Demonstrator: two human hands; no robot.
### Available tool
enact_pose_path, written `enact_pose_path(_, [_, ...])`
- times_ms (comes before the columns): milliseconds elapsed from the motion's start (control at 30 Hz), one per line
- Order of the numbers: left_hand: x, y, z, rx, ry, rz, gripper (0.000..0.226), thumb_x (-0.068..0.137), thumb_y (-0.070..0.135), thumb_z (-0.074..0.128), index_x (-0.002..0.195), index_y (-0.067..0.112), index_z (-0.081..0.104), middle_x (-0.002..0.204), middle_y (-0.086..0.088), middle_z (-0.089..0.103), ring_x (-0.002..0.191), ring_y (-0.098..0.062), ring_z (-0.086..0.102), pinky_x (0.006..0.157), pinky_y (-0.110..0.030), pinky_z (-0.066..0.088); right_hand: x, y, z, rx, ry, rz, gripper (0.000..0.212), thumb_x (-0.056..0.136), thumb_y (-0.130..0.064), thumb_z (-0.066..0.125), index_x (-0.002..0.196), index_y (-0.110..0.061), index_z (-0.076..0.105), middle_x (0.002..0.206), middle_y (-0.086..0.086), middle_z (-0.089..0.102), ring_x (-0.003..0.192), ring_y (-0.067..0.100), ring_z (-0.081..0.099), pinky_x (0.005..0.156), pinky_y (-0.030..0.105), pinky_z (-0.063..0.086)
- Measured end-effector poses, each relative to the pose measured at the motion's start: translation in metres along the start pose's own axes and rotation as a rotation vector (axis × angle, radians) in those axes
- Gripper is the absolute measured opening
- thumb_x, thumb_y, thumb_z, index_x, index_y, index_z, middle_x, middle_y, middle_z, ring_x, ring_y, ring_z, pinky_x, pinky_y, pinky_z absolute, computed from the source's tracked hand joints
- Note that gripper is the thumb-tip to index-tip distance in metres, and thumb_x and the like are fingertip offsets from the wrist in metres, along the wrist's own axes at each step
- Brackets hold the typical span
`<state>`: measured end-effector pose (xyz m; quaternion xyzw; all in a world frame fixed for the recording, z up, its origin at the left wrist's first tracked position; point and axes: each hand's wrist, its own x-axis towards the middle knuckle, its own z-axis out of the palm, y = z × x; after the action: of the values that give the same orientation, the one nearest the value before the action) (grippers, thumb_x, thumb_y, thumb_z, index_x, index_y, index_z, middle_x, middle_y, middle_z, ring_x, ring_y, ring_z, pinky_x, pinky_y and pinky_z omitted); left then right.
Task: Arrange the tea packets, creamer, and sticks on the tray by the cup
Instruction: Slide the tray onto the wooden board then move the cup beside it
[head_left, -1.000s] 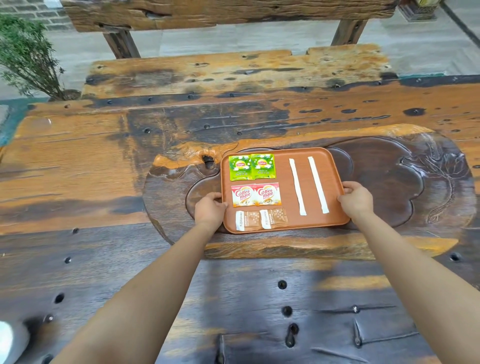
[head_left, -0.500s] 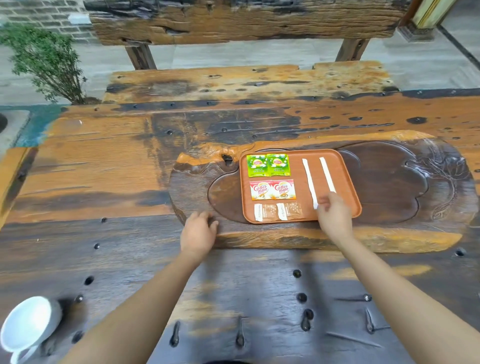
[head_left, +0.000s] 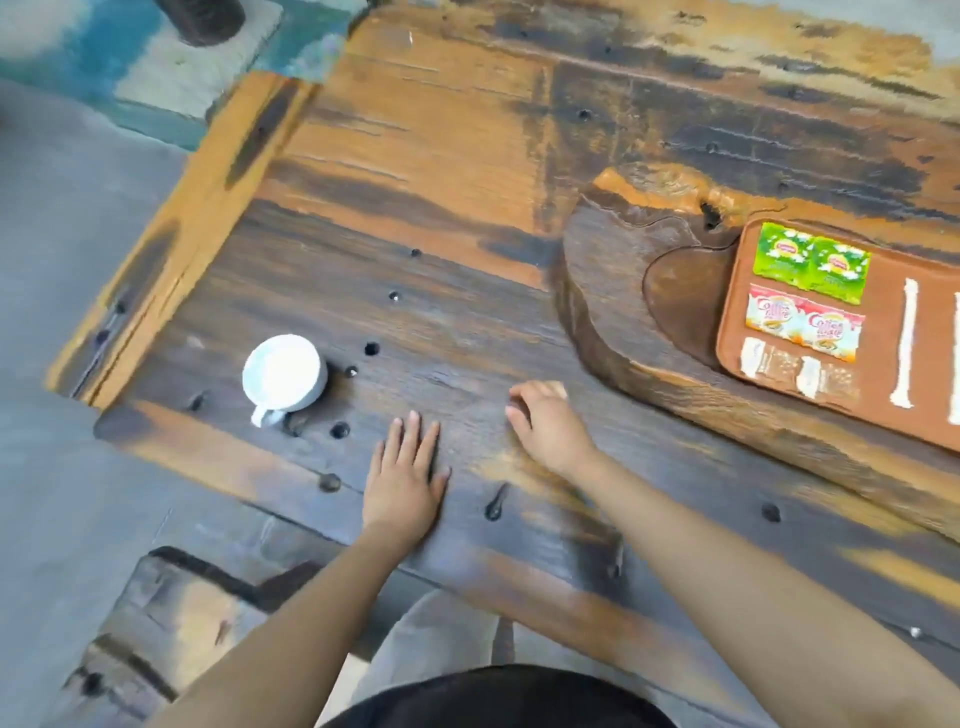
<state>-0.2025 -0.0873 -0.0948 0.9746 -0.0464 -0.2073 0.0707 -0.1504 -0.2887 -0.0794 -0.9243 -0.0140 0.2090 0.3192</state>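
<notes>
Left hand (head_left: 404, 470) flat on dark weathered wood counter (head_left: 467, 322) near its front edge, fingers spread, empty. Right hand (head_left: 545, 423) just beside it, fingers curled loosely, holding nothing. White cup (head_left: 284, 376) toward the counter's left edge, handle facing front. Brown tray (head_left: 883, 364) on carved slab (head_left: 613, 312) at right: green tea packets (head_left: 810, 261), "Coffee mate" creamer (head_left: 804, 325), clear sachets (head_left: 800, 374), white sticks (head_left: 906, 343).

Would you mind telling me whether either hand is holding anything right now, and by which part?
Nothing is held: the left hand lies flat on the table, the right hand is loosely curled and empty.
</notes>
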Motion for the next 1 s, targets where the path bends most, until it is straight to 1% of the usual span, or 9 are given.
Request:
enact_pose_path(100, [-0.011, -0.024, 0.006, -0.12, 0.092, 0.029, 0.063, 0.084, 0.045, 0.035, 0.135, 0.01, 0.045, 0.144, -0.019, 0.043, 0.131, -0.038, 0.044, 0.104, -0.054, 0.041, 0.021, -0.027, 0.026, -0.111, 0.025, 0.0, 0.049, 0.094, -0.032, 0.042, 0.138, -0.013, 0.036, 0.154, 0.01, 0.024, 0.143, 0.03, 0.014, 0.116, 0.047, 0.013])
enact_pose_path(233, [-0.017, -0.057, 0.0, -0.418, 0.281, -0.25, 0.055, 0.085, 0.03, 0.057, 0.13, 0.001, 0.045, 0.135, -0.023, 0.049, 0.123, -0.039, 0.046, 0.107, -0.047, 0.036, 0.025, -0.025, 0.055, -0.357, 0.044, 0.018, 0.068, 0.093, -0.05, 0.031, 0.147, -0.018, 0.006, 0.159, 0.008, -0.004, 0.145, 0.029, -0.008, 0.116, 0.049, -0.009])
enact_pose_path(367, [-0.005, -0.094, -0.022, -0.922, 0.39, -0.637, 0.061, 0.084, 0.026, 0.061, 0.134, 0.003, 0.035, 0.124, -0.018, 0.05, 0.098, -0.033, 0.057, 0.097, -0.05, 0.046, 0.024, -0.019, 0.068, -0.473, 0.084, -0.014, 0.073, 0.089, -0.057, 0.018, 0.147, -0.015, 0.003, 0.158, 0.012, -0.001, 0.145, 0.033, -0.004, 0.116, 0.054, -0.004])
enact_pose_path(467, [0.011, -0.114, -0.036, -1.146, 0.431, -0.789, 0.08, 0.081, 0.037, 0.062, 0.145, 0.016, 0.017, 0.126, -0.008, 0.046, 0.101, -0.032, 0.063, 0.099, -0.05, 0.047, 0.024, -0.018, 0.069, -0.493, 0.118, -0.014, 0.072, 0.09, -0.056, 0.021, 0.147, -0.015, 0.007, 0.158, 0.013, 0.004, 0.145, 0.034, 0.001, 0.117, 0.054, 0.0])
enact_pose_path(567, [0.021, -0.122, -0.045, -1.185, 0.425, -0.715, 0.06, 0.088, 0.029, 0.056, 0.14, 0.016, 0.03, 0.127, -0.014, 0.053, 0.095, -0.026, 0.065, 0.094, -0.04, 0.052, 0.024, -0.017, 0.071, -0.493, 0.111, -0.005, 0.071, 0.091, -0.056, 0.024, 0.147, -0.016, 0.006, 0.158, 0.012, 0.003, 0.145, 0.032, 0.0, 0.117, 0.054, 0.0])
enact_pose_path(633, [0.022, -0.124, -0.048, -1.162, 0.395, -0.674, 0.032, 0.092, 0.026, 0.051, 0.121, 0.014, 0.048, 0.118, -0.018, 0.061, 0.078, -0.017, 0.064, 0.086, -0.035, 0.053, 0.025, -0.016, 0.071, -0.487, 0.114, -0.006, 0.071, 0.091, -0.055, 0.025, 0.147, -0.016, 0.006, 0.158, 0.012, 0.003, 0.145, 0.032, 0.0, 0.118, 0.054, 0.001])
enact_pose_path(700, [0.021, -0.125, -0.05, -1.174, 0.378, -0.653, 0.016, 0.093, 0.026, 0.049, 0.105, 0.015, 0.05, 0.108, -0.017, 0.063, 0.072, -0.009, 0.062, 0.086, -0.036, 0.054, 0.025, -0.015, 0.07, -0.486, 0.11, -0.005, 0.071, 0.091, -0.055, 0.024, 0.147, -0.016, 0.007, 0.158, 0.012, 0.003, 0.145, 0.032, 0.0, 0.118, 0.054, 0.001])
enact_pose_path(867, [0.018, -0.123, -0.05, -1.303, 0.279, -0.576, 0.012, 0.095, 0.018, 0.048, 0.099, 0.007, 0.052, 0.1, -0.011, 0.06, 0.093, -0.023, 0.062, 0.087, -0.027, 0.053, 0.025, -0.013, 0.067, -0.475, 0.074, -0.017, 0.071, 0.09, -0.057, 0.022, 0.147, -0.019, 0.004, 0.159, 0.009, -0.001, 0.146, 0.029, -0.006, 0.117, 0.051, -0.004])
enact_pose_path(1000, [0.018, -0.117, -0.054, -1.396, 0.283, -0.53, 0.013, 0.094, 0.016, 0.05, 0.1, 0.006, 0.056, 0.088, -0.005, 0.063, 0.087, -0.015, 0.064, 0.077, -0.01, 0.054, 0.02, 0.003, 0.051, -0.488, 0.029, -0.139, 0.071, 0.087, -0.06, 0.014, 0.147, -0.025, 0.004, 0.159, 0.005, 0.0, 0.146, 0.025, -0.005, 0.119, 0.048, 0.001])
